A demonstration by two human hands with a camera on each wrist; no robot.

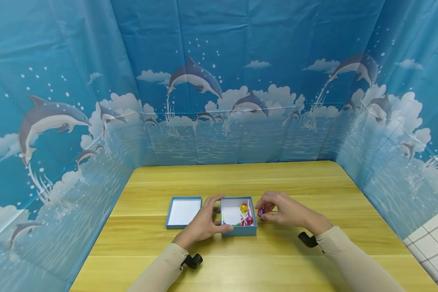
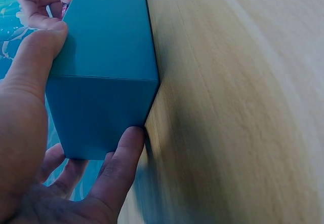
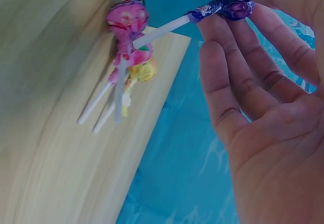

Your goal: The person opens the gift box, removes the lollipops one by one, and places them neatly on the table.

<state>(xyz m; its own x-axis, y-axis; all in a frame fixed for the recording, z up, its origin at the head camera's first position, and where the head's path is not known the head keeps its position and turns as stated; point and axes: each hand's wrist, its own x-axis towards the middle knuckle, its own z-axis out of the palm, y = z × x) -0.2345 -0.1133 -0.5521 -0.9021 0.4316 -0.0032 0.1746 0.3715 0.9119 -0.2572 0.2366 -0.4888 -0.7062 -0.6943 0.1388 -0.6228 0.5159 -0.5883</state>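
My left hand (image 1: 203,223) holds a small blue box (image 1: 239,231) by its left end, thumb at the front edge and fingers spread along the side and back. Inside the white-lined box lie several wrapped lollipops, among them a yellow one (image 1: 243,208) and a pink-red one (image 1: 249,220). Just past the box's right wall, my right hand (image 1: 282,209) pinches a lollipop in a dark purple wrapper (image 3: 233,3), its white stick pointing away from the box. In the right wrist view, pink lollipops (image 3: 127,17) and a yellow-wrapped lollipop (image 3: 144,69) appear against the wooden tabletop.
A shallow blue lid (image 1: 184,212) with a white inside lies on the wooden table (image 1: 219,263), left of the box and close to my left fingers. Blue dolphin-print sheeting (image 1: 237,138) hangs around the table's back and sides. Each wrist wears a black strap-on device (image 1: 192,261).
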